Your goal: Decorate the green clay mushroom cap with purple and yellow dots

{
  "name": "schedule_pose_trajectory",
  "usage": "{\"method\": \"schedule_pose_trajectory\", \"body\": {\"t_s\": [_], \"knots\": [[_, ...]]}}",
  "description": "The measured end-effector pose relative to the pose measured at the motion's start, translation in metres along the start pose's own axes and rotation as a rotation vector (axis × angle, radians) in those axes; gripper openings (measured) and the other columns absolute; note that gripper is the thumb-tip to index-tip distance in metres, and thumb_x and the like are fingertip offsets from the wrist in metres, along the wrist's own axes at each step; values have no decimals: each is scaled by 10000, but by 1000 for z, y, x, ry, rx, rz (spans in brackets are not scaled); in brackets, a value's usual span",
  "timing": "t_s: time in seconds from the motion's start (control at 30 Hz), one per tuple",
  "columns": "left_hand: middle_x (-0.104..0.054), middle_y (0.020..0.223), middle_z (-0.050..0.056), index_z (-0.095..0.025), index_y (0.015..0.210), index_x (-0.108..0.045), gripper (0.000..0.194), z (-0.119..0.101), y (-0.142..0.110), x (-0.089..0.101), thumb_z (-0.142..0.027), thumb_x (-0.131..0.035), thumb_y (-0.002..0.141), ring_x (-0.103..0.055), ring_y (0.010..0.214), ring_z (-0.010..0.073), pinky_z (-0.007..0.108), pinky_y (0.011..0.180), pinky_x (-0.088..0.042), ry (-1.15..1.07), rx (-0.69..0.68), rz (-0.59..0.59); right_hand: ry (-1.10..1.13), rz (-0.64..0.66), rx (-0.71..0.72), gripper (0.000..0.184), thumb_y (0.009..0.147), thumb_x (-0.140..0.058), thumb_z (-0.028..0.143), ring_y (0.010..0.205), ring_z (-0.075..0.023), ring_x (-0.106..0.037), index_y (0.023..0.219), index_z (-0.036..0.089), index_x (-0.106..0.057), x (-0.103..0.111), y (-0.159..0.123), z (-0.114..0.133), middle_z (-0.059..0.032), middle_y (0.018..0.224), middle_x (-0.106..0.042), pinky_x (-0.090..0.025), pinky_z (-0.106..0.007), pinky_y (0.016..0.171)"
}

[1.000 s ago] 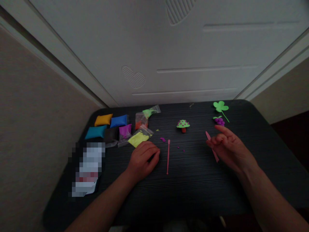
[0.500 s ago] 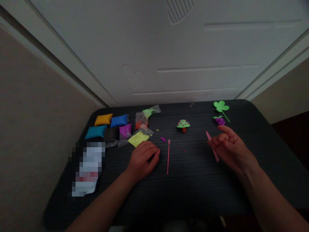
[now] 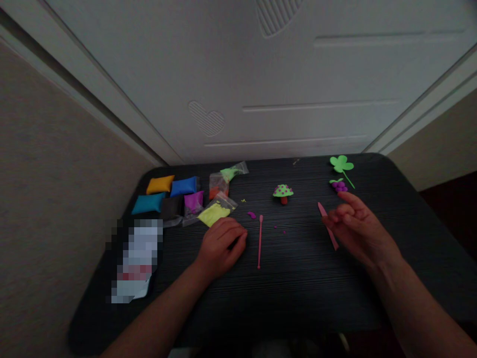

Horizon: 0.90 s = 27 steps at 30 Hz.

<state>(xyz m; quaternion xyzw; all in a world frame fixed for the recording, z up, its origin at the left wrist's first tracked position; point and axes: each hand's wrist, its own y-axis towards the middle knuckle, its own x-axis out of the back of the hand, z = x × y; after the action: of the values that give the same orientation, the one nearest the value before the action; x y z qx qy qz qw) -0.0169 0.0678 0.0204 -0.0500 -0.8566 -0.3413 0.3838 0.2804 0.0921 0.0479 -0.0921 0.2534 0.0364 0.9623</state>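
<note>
My left hand point(image 3: 222, 247) rests on the dark table with its fingers bent together and the thumb near the index finger; nothing shows in it. Its knuckles lie by a bag of yellow clay point(image 3: 214, 213). To its right is a pink modelling stick point(image 3: 260, 242). My right hand point(image 3: 356, 223) is raised with fingers curled in; what they pinch, if anything, is hidden. Beneath its fingertips lies a pink clay knife point(image 3: 331, 235). Between the hands, farther back, stands a clay mushroom point(image 3: 283, 192) with a green, purple-dotted cap. A purple clay scrap point(image 3: 252, 215) and tiny crumbs lie nearby.
Clay grapes point(image 3: 339, 186) and a green clay clover point(image 3: 341, 164) lie at the back right. Bags of clay, orange point(image 3: 160, 184), blue point(image 3: 184, 186), teal point(image 3: 148, 203), black point(image 3: 171, 209) and purple point(image 3: 193, 203), sit left. A blurred-out item point(image 3: 137, 261) lies front left.
My right hand has shifted very slightly and its curled fingers have moved a little. The left hand and the things on the table have stayed put.
</note>
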Motion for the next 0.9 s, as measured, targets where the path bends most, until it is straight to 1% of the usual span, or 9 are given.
{"method": "schedule_pose_trajectory", "body": {"t_s": [0.17, 0.23, 0.3, 0.4, 0.5, 0.57, 0.73, 0.83, 0.9], "knots": [[-635, 792, 43, -178, 838, -609, 140, 0, 0, 0, -105, -566, 726, -572, 778, 152, 351, 765, -487, -2, 1, 0, 14, -3, 24, 456, 554, -765, 267, 591, -99, -503, 969, 332, -588, -3, 0, 0, 78, 613, -555, -453, -298, 705], [-635, 790, 41, -179, 834, -609, 140, 0, 0, 0, -103, -566, 724, -573, 776, 151, 350, 768, -487, -4, -1, 1, 26, -1, 26, 400, 585, -746, 312, 572, -88, -478, 955, 312, -594, -5, 0, 1, 78, 576, -517, -452, -278, 691], [-634, 788, 42, -176, 832, -609, 140, 0, 0, 0, -100, -570, 720, -573, 774, 151, 349, 768, -487, -6, -4, 2, 35, 0, 23, 316, 652, -698, 342, 575, -80, -470, 946, 292, -594, -6, 1, 2, 76, 561, -494, -450, -267, 704], [-632, 789, 44, -168, 835, -609, 156, 0, 1, 0, -84, -579, 708, -568, 778, 149, 346, 772, -485, -9, -9, 3, 37, 5, 17, 225, 722, -640, 331, 574, -70, -464, 934, 272, -592, -7, 1, 3, 73, 560, -483, -445, -255, 711], [-630, 795, 41, -167, 843, -607, 169, 0, 1, 1, -75, -583, 703, -563, 784, 145, 342, 777, -484, -8, -10, 8, 37, 17, 21, 239, 684, -680, 298, 550, -66, -439, 905, 264, -594, -8, 1, 3, 76, 540, -455, -439, -238, 668], [-628, 799, 41, -168, 847, -605, 173, 0, 0, 0, -74, -583, 704, -560, 785, 145, 346, 778, -483, -7, -11, 8, 37, 25, 24, 259, 640, -717, 280, 568, -68, -448, 869, 262, -598, -7, 1, 2, 73, 558, -468, -435, -234, 650], [-624, 807, 41, -166, 852, -601, 171, 1, -1, 0, -75, -583, 708, -556, 794, 146, 350, 776, -480, -2, -18, 8, 26, 36, 19, 161, 637, -725, 233, 650, -83, -500, 749, 244, -610, 0, 1, -1, 45, 648, -546, -431, -243, 654], [-623, 806, 42, -159, 849, -599, 178, 1, -1, 0, -65, -593, 698, -553, 790, 143, 346, 776, -479, -2, -22, 7, 35, 46, 27, 158, 633, -731, 279, 599, -80, -477, 732, 249, -611, 3, 1, -3, 51, 599, -520, -412, -244, 601], [-622, 803, 42, -157, 845, -598, 179, 1, 0, 0, -60, -597, 694, -552, 787, 142, 346, 776, -479, -4, -23, 9, 45, 58, 31, 168, 633, -726, 327, 548, -78, -439, 705, 246, -597, 3, 1, -2, 57, 552, -474, -387, -247, 557]]}}
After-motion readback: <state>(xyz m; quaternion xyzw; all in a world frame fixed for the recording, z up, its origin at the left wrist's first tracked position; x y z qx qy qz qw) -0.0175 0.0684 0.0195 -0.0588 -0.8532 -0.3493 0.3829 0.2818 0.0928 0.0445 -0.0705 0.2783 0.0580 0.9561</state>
